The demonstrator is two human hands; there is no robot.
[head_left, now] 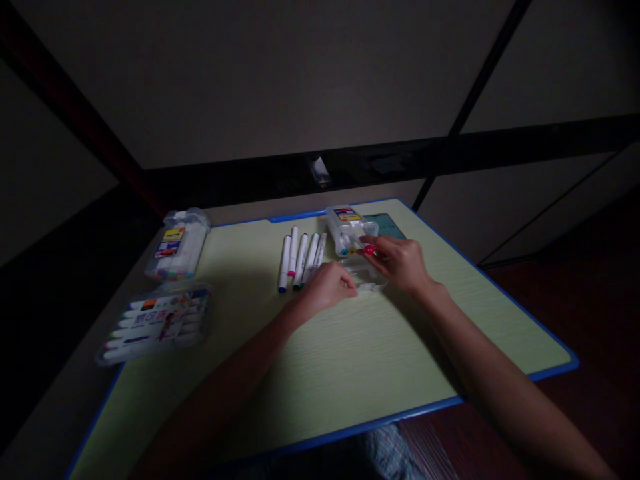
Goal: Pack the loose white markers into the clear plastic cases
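My right hand (400, 261) pinches a marker with a red cap (369, 249) at the mouth of a clear plastic marker box (348, 229) lying on its side on the pale green table (350, 360). The box's clear lid (364, 275) lies flat just below it. My left hand (327, 287) is curled with its fingertips on the lid's near-left corner. Several white markers (300, 261) with coloured caps lie side by side just left of the box, close above my left hand.
Two more clear packs of markers sit at the table's left side, one upright-lying pack (177, 245) farther back and a flatter pack (157, 323) nearer. The table has a blue rim (550, 370). A dark wall and frame run behind it.
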